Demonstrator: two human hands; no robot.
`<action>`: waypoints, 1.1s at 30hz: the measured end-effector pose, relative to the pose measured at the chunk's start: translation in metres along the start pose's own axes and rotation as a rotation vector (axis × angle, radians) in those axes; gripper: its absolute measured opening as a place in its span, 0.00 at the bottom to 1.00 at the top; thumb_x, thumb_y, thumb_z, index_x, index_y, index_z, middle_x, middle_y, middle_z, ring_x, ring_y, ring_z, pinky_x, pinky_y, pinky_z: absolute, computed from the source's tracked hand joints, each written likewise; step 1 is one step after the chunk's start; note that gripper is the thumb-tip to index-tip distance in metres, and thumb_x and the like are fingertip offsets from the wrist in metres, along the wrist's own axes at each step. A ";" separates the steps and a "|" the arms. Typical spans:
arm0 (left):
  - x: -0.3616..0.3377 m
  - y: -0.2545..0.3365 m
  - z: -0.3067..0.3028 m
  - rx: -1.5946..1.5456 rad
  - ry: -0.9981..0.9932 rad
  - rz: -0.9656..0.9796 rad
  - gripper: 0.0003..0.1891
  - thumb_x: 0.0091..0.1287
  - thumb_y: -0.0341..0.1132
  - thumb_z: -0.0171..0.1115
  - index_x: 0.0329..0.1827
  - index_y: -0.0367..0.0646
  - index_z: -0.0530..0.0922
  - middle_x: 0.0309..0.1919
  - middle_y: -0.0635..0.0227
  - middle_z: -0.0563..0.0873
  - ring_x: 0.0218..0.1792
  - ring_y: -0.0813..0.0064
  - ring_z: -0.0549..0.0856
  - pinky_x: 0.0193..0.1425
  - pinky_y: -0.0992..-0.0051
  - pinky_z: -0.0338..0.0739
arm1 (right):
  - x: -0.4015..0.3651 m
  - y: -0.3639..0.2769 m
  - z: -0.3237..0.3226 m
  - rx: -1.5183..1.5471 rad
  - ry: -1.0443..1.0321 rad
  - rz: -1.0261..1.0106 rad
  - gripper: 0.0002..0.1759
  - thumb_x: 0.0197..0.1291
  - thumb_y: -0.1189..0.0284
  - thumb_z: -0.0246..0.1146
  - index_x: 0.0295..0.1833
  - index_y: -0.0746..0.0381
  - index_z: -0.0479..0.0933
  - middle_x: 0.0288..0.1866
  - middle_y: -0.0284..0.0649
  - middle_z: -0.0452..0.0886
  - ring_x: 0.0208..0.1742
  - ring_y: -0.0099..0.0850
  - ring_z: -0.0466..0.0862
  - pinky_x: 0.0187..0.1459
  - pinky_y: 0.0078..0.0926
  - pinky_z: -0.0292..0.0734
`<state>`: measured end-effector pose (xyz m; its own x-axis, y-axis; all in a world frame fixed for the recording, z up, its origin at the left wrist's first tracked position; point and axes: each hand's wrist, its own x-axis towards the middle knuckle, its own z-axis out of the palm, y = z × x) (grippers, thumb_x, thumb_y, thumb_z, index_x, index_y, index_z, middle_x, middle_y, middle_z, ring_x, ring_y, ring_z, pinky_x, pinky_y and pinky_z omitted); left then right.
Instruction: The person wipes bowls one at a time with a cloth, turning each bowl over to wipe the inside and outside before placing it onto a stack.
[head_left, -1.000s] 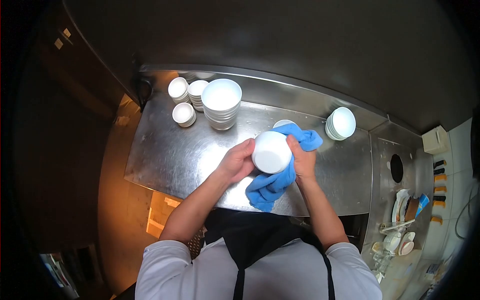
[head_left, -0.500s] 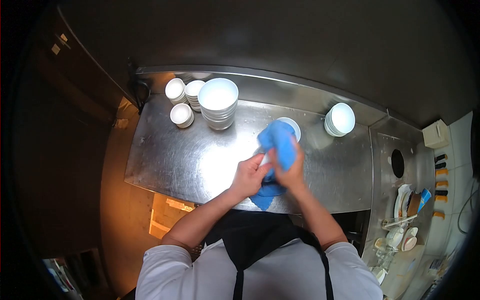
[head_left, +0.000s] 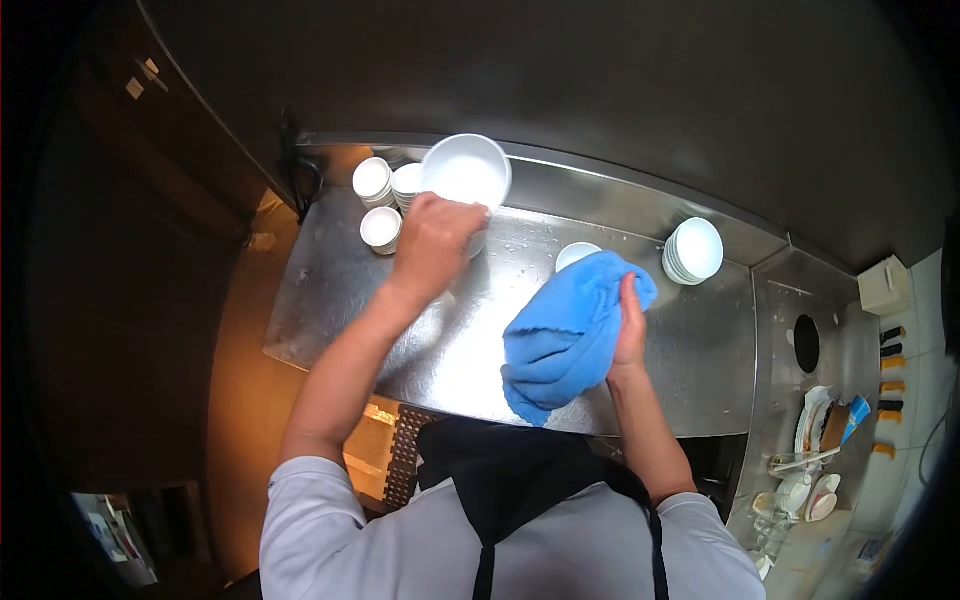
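My left hand [head_left: 435, 245] reaches over the tall bowl stack, its thumb and fingers closed at the near rim of the top white bowl [head_left: 466, 172]. Much of the stack beneath is hidden behind that hand. In my right hand [head_left: 630, 325] is a blue cloth [head_left: 570, 335], bunched up and hanging down toward the counter's front edge. Just beyond the cloth, a single white bowl [head_left: 577, 254] is partly covered by it in this view.
Left of the tall stack stand small white cups in stacks [head_left: 381, 229]. Another stack of white bowls [head_left: 694, 250] is at the right on the steel counter [head_left: 690, 370]. Farther right, dishes [head_left: 795, 492] crowd a side surface near a round dark hole [head_left: 806, 344].
My left hand has moved from the cloth up and left to the tall stack, with a white bowl. The cloth has spread open, and my right hand has shifted slightly right with it.
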<state>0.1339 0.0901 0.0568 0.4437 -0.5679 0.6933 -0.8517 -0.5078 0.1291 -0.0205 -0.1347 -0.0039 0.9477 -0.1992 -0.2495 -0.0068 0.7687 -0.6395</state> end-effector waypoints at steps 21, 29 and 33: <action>-0.003 0.064 0.060 -0.349 -0.201 -0.092 0.24 0.63 0.39 0.68 0.60 0.40 0.79 0.57 0.55 0.83 0.61 0.54 0.79 0.76 0.54 0.60 | -0.031 -0.042 -0.088 0.030 0.367 -0.279 0.33 0.73 0.44 0.52 0.61 0.65 0.74 0.56 0.43 0.82 0.55 0.35 0.82 0.60 0.37 0.77; -0.038 0.083 0.171 -0.250 -0.724 -0.130 0.15 0.70 0.41 0.61 0.55 0.46 0.81 0.46 0.55 0.86 0.46 0.53 0.84 0.79 0.52 0.56 | -0.037 -0.034 -0.094 -0.224 0.372 -0.309 0.28 0.76 0.51 0.52 0.61 0.66 0.73 0.54 0.43 0.81 0.56 0.32 0.82 0.58 0.33 0.77; -0.037 0.121 0.149 -1.270 -0.529 -0.910 0.14 0.71 0.31 0.59 0.57 0.37 0.79 0.49 0.58 0.87 0.49 0.63 0.85 0.64 0.61 0.74 | -0.037 -0.016 -0.093 -0.607 0.376 -0.512 0.23 0.74 0.59 0.57 0.60 0.68 0.73 0.55 0.44 0.81 0.56 0.33 0.81 0.59 0.33 0.75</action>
<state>0.0558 -0.0469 -0.0593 0.7073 -0.6781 -0.1998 0.1741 -0.1068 0.9789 -0.0852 -0.1962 -0.0515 0.7137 -0.7002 0.0193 0.1204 0.0954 -0.9881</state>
